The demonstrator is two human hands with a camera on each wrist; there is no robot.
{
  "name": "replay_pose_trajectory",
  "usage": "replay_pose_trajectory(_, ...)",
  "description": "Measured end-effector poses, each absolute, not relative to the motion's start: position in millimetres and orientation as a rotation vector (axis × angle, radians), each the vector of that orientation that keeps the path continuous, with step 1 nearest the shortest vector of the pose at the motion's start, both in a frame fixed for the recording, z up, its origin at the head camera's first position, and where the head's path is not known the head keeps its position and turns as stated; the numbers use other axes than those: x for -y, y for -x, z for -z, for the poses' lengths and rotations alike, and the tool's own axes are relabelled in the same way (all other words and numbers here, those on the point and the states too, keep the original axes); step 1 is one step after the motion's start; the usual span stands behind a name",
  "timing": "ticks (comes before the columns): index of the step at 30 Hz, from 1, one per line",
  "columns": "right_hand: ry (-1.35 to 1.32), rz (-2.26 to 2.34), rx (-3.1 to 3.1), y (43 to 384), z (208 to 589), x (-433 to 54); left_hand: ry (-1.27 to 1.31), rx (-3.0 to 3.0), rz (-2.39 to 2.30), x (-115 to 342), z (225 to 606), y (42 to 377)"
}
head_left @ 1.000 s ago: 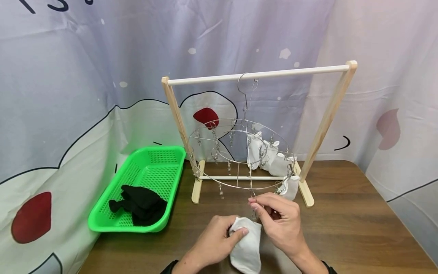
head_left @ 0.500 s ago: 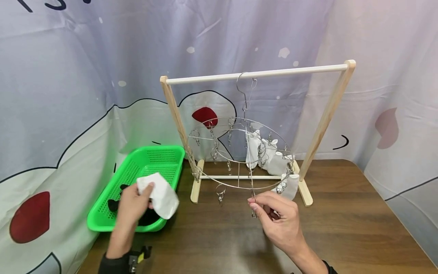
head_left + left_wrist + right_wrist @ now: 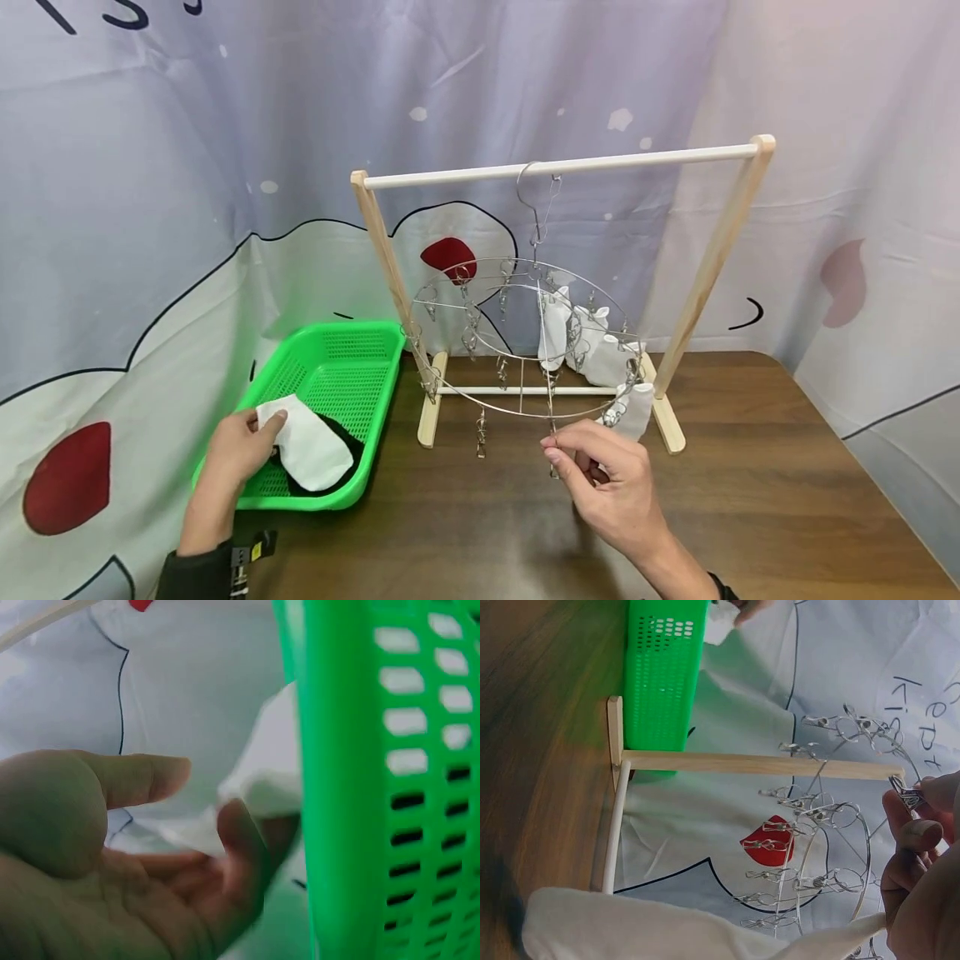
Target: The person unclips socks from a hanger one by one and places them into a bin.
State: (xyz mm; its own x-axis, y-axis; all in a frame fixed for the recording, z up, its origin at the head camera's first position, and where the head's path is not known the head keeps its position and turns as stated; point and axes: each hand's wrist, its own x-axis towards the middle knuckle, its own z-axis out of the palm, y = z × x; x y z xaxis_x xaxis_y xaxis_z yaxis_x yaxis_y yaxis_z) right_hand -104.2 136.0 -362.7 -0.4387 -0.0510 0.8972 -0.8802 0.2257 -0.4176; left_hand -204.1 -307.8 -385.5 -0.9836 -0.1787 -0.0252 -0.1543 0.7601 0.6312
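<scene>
My left hand (image 3: 238,450) is at the left rim of the green basket (image 3: 386,400), its fingers at the cuff of a white sock (image 3: 311,454). That sock lies over a black sock (image 3: 351,446) inside the basket. In the left wrist view, the thumb stands apart from the fingers, and the white sock (image 3: 266,765) passes behind a fingertip. My right hand (image 3: 611,479) pinches a metal clip (image 3: 909,796) hanging from the front of the round wire drying hanger (image 3: 517,414). Several white socks (image 3: 555,329) hang on the hanger's right side.
The hanger's hook is over the white bar of a wooden-legged stand (image 3: 637,160) on the brown table (image 3: 750,500). More clips (image 3: 482,433) dangle around the ring. A patterned curtain (image 3: 585,75) lies behind. In the right wrist view, white cloth (image 3: 630,922) crosses the bottom.
My left hand has carried the white sock leftward from in front of the hanger to the green basket, laying it over the black sock. My right hand has stayed at the clip.
</scene>
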Motion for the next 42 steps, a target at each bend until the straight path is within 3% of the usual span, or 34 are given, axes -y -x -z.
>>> replay_pose_trajectory(6, -0.876, -1.266, 1.721, 106.4, 367.9, -137.4, -0.114, 2.736, 0.833, 277.7, 372.3, 187.0)
replay_pose_trajectory(16, -0.893, -1.207, 1.767, 107.6, 372.5, -139.4, 0.869, 2.301, 0.973, 141.0, 330.2, 131.3)
replay_pose_trajectory(19, -0.893, -1.185, 1.787, 104.1, 368.4, -136.8, 1.044, 2.236, 0.983, 107.2, 322.0, 122.6)
replay_pose_trajectory(26, -0.885, -1.157, 1.834, 96.6, 356.6, -129.6, 1.062, 2.142, 0.902, 72.9, 322.3, 125.3)
replay_pose_trajectory(42, -0.949, -1.003, 1.86, 92.9, 351.1, -126.7, 1.046, 2.224, 0.678, 75.3, 325.3, 138.3)
